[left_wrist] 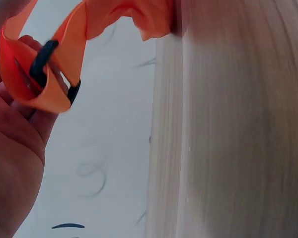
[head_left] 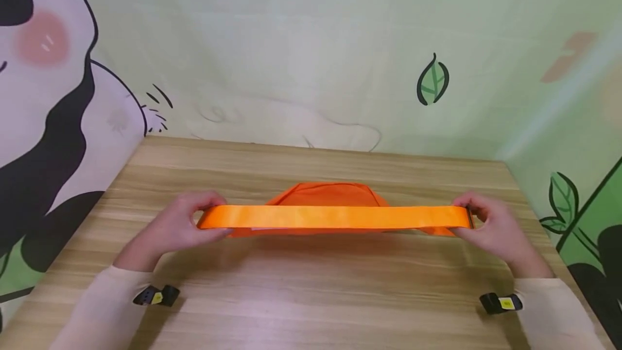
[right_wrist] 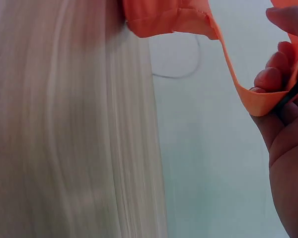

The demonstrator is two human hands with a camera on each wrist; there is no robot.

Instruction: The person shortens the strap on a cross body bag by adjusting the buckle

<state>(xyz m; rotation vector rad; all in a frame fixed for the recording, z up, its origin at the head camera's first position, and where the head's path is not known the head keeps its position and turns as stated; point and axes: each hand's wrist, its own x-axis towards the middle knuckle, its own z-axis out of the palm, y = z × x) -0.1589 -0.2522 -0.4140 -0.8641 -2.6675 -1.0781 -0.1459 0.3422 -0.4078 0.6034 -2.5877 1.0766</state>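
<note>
A wide, bright orange strap (head_left: pixel 335 217) is stretched level between both hands in the head view. Behind and below it shows the orange fabric bag (head_left: pixel 330 194), partly hidden by the strap. At the strap's left end, my left hand (head_left: pixel 182 223) grips the folded webbing between thumb and fingers. The left wrist view shows a black plastic buckle (left_wrist: pixel 42 64) on the webbing within that hand. My right hand (head_left: pixel 493 226) grips the other end, where a dark slider (head_left: pixel 470 217) crosses the strap. From the right wrist view, the strap loops round the fingers (right_wrist: pixel 270 79).
Below the hands lies a wood-grain table (head_left: pixel 311 296). At its back edge stands a pale green wall (head_left: pixel 291 69) with printed leaves and a large panda figure (head_left: pixel 48 91) on the left. Another printed wall (head_left: pixel 583 139) borders the right side.
</note>
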